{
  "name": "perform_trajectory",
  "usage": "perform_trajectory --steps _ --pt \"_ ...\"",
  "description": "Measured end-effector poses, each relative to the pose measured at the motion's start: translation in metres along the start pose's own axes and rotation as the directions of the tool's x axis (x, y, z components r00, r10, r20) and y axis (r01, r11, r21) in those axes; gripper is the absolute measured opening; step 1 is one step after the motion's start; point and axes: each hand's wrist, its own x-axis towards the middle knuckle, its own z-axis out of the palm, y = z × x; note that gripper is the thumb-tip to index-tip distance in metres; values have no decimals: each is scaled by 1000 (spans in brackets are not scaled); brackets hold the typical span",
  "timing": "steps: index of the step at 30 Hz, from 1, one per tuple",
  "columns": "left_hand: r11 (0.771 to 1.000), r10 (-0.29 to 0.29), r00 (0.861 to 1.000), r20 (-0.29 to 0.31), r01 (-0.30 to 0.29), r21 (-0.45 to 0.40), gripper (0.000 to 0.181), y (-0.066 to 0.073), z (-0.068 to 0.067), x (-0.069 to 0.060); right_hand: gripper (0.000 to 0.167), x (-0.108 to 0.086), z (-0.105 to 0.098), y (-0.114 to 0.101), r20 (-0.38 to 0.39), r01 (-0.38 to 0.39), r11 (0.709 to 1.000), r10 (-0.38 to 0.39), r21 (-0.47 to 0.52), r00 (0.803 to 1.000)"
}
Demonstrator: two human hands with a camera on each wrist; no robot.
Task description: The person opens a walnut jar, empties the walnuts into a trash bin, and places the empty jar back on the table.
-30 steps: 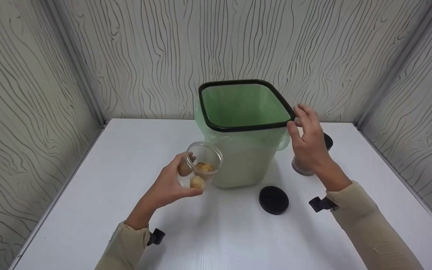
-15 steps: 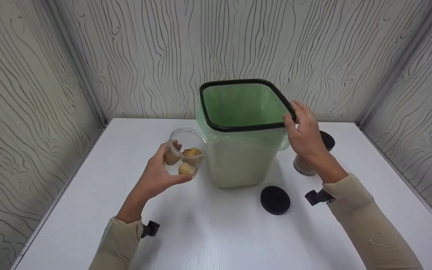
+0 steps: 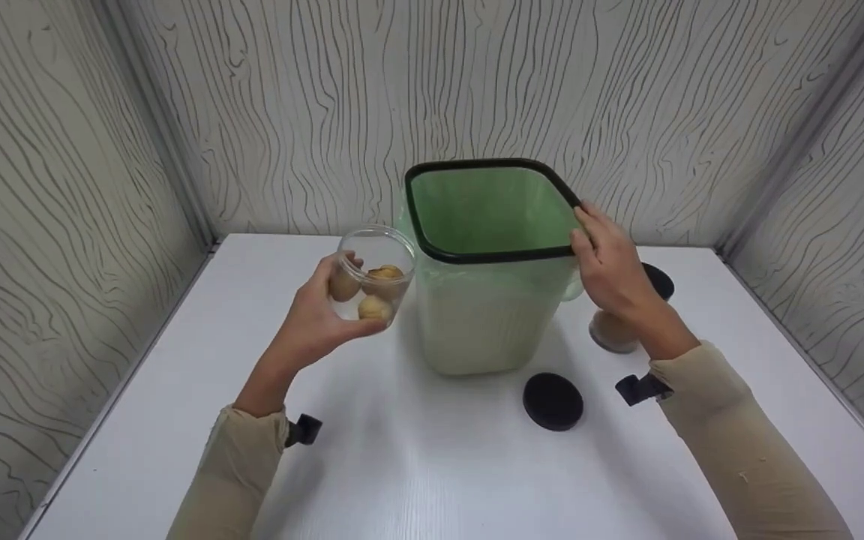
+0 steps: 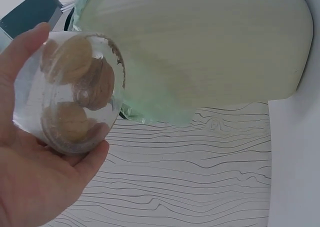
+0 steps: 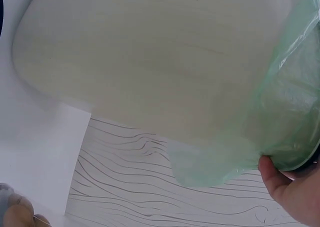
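My left hand [image 3: 312, 319] grips a clear plastic jar [image 3: 363, 244] tilted, its mouth uncovered, beside the left side of a pale bin [image 3: 484, 322]. Inside the jar are several walnuts [image 4: 75, 119], seen through its wall and base in the left wrist view. The bin is lined with a green plastic bag [image 3: 484, 210], held under a black rim [image 3: 492, 257]. My right hand [image 3: 612, 274] holds the rim at the right front corner, with the thumb on the near side. In the right wrist view the thumb [image 5: 270, 174] touches the bag's edge.
A round black lid [image 3: 553, 401] lies on the white table [image 3: 417, 457] in front of the bin. Behind my right wrist stands a second jar [image 3: 613, 334] with a black lid [image 3: 658, 281], partly hidden. Wood-patterned panels [image 3: 312, 112] enclose the table's back and sides.
My left hand has moved left, then up and away with the jar, which keeps its walnuts. My right hand has closed from touching the bin's corner to holding the rim.
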Motion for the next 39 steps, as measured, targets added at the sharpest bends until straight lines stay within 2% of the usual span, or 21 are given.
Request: perform_trajectory --steps 7,13,18,25,32,39 --pt "999 14 1000 -5 -14 34 94 14 -5 19 56 0 0 4 -6 14 1000 -14 -14 1000" --pt "996 57 998 11 -58 67 94 26 -10 34 55 -1 2 7 -33 32 999 -32 -17 999" --pt "991 53 998 18 -55 125 91 30 -12 46 55 -2 4 8 -49 30 999 -31 -24 998" --pt "971 46 999 15 -49 232 94 38 -15 54 56 -1 5 7 -58 30 999 -32 -35 998" --pt "926 36 999 22 -42 375 97 52 -19 62 56 0 5 7 -60 30 999 -32 -34 998" --pt "842 84 996 35 -90 532 97 61 -22 71 55 0 6 7 -73 38 999 -40 -34 997"
